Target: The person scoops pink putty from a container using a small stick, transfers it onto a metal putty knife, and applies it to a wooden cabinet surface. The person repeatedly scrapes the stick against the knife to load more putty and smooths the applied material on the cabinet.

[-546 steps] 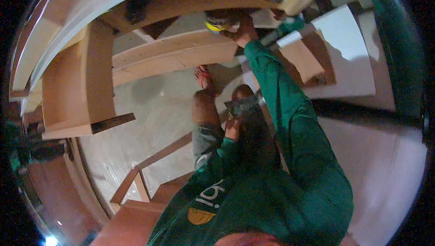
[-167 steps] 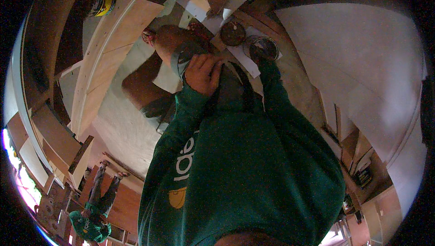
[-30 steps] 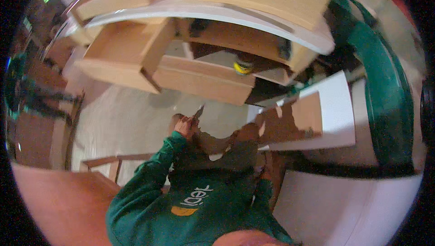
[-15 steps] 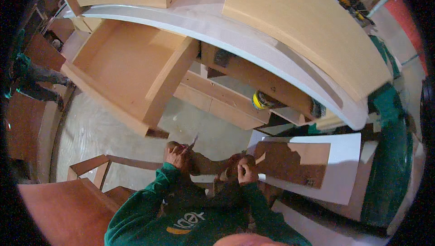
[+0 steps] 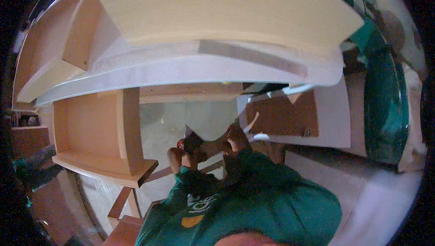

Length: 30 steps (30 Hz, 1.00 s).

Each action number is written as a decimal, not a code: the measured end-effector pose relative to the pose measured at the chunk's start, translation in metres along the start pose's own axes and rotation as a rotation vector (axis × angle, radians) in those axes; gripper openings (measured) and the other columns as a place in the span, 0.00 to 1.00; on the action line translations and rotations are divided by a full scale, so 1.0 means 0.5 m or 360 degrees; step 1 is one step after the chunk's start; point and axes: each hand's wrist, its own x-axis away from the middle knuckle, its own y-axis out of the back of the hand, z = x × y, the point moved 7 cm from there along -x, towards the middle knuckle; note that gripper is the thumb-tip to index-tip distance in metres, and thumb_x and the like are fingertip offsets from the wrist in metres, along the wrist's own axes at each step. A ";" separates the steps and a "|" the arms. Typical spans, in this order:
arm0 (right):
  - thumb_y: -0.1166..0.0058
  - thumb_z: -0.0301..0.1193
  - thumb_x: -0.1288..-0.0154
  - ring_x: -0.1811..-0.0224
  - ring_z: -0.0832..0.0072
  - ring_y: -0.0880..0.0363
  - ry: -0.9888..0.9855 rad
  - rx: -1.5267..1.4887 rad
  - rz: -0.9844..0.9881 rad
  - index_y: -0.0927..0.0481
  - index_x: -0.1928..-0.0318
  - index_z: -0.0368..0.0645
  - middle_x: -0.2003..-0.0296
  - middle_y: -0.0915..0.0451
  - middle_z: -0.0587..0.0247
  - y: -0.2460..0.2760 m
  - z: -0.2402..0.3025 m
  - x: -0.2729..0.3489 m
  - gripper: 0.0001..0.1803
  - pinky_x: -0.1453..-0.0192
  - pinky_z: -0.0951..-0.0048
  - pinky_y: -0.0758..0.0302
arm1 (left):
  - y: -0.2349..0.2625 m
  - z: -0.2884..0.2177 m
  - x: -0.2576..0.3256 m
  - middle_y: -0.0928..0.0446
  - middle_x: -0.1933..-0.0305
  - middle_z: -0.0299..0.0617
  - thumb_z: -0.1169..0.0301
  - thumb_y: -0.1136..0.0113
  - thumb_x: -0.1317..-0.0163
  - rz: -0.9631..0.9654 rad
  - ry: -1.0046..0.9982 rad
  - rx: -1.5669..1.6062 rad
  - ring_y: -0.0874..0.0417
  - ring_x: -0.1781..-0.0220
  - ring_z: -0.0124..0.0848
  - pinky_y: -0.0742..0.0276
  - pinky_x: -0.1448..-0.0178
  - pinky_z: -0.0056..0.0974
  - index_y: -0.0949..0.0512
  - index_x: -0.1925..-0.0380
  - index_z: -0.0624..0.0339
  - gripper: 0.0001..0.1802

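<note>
My left hand (image 5: 183, 156) is closed around a flat-bladed tool (image 5: 191, 132) that looks like a putty knife, with a bit of red at the grip and its blade pointing up and away. To its right, my right hand (image 5: 232, 146) has curled fingers; whatever they may hold is too dark to make out. Both hands are in front of my body, below the curved pale edge (image 5: 181, 73) of a wooden desk. Just left of the left hand, a wooden drawer (image 5: 90, 128) is pulled out from under that edge.
A brown board on a white sheet (image 5: 333, 123) lies to the right, beside a green glossy wrapped shape (image 5: 385, 105). A large pale wood panel (image 5: 226, 10) rests on the desk top. Lower left, a wooden frame (image 5: 121, 203) stands on the floor near the drawer's corner.
The view has turned and moved nearer the desk, so the drawer appears straighter and the yellow can underneath is hidden. The tool's blade now shows broader. Both hands stay closed.
</note>
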 end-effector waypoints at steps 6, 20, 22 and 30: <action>0.45 0.47 0.24 0.47 0.61 0.17 -0.0497 -0.1090 0.0001 0.16 0.46 0.40 0.51 0.15 0.53 -0.232 -0.044 0.043 0.22 0.40 0.61 0.24 | -0.194 -0.047 0.014 0.21 0.76 0.52 0.47 0.44 0.26 -0.0255 0.0119 0.1006 0.22 0.74 0.36 0.30 0.67 0.52 0.16 0.62 0.65 0.28; 0.41 0.41 0.25 0.44 0.58 0.18 -0.0721 -0.2723 -0.1144 0.26 0.36 0.48 0.45 0.21 0.56 -0.081 -0.158 0.287 0.22 0.45 0.59 0.18 | -0.117 -0.313 0.088 0.14 0.71 0.44 0.58 0.30 0.35 0.0432 -0.0314 0.0482 0.14 0.70 0.32 0.18 0.61 0.42 0.17 0.46 0.61 0.23; 0.40 0.39 0.25 0.42 0.58 0.19 -0.0081 -0.3407 -0.0852 0.28 0.39 0.51 0.40 0.24 0.62 -0.088 -0.166 0.267 0.20 0.43 0.51 0.16 | -0.096 -0.271 0.014 0.14 0.68 0.44 0.60 0.29 0.37 0.0433 -0.0208 0.0375 0.14 0.67 0.32 0.18 0.58 0.42 0.17 0.48 0.60 0.22; 0.40 0.36 0.25 0.37 0.65 0.29 -0.0115 -0.3875 -0.0939 0.25 0.48 0.57 0.44 0.23 0.72 -0.132 -0.115 0.249 0.10 0.35 0.44 0.34 | -0.013 -0.385 -0.311 0.13 0.62 0.43 0.62 0.32 0.34 -0.0232 -0.0685 -0.0192 0.14 0.68 0.35 0.17 0.59 0.41 0.16 0.53 0.59 0.15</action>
